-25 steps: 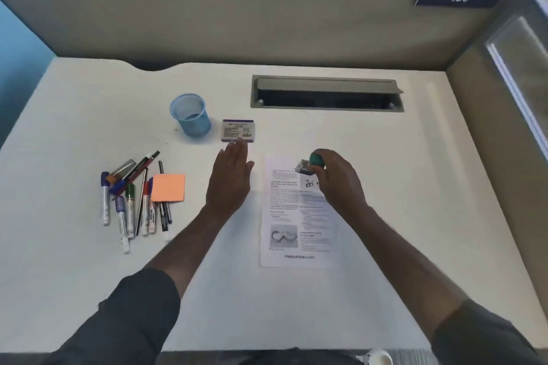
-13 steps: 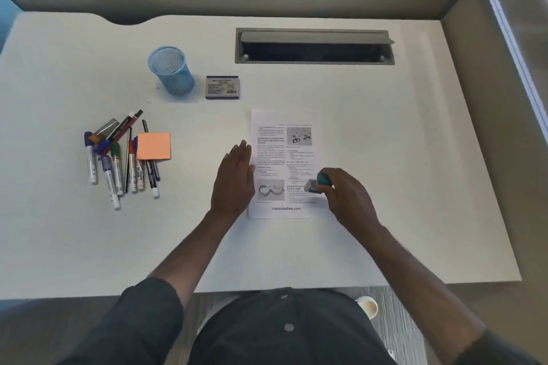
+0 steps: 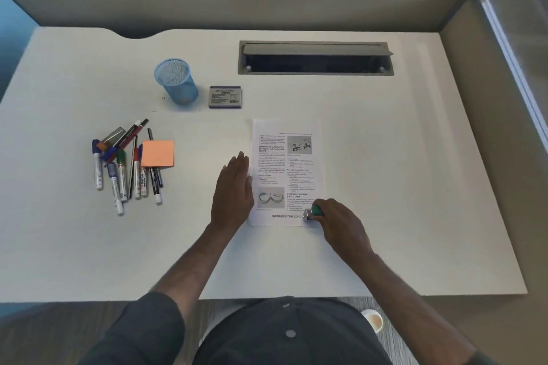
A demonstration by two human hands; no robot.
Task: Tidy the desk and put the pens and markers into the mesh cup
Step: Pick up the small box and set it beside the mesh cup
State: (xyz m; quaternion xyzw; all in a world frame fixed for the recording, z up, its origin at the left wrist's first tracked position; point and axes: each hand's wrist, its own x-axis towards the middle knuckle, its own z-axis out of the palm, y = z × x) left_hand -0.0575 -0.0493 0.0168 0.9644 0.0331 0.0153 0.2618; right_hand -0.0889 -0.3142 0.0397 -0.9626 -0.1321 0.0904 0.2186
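So the left hand (image 3: 232, 191) is lying flat on the tabletop (image 3: 415, 187), fingers (image 3: 237, 163) stretched out straight and together, gripping nothing, with its right edge just overlapping the left margin of the sheet (image 3: 286, 157). The right hand (image 3: 341, 224) is sitting at the sheet's bottom right corner with its fingers curled closed around a small thing (image 3: 312, 213) with a green body and a silvery end (can't tell what it actually is, it's mostly hidden in the hand), and that silvery end is touching the paper right next to the web address printed at the bottom.

The pens and markers (image 3: 124, 166) are all lying in a loose heap over on the left of the tabletop, well apart from both hands, mostly pointing toward and away from the person, a few slanting across the top of the pile. An orange pad (image 3: 157, 153) is resting on the right side of the heap, covering a couple of pen barrels.

The cup (image 3: 176, 81) is standing upright beyond the heap and a bit to its right, looking empty from up here. A small box (image 3: 225, 97) is lying just beside the cup on its right. Further right, a cable slot (image 3: 315, 58) is sitting open in the tabletop.
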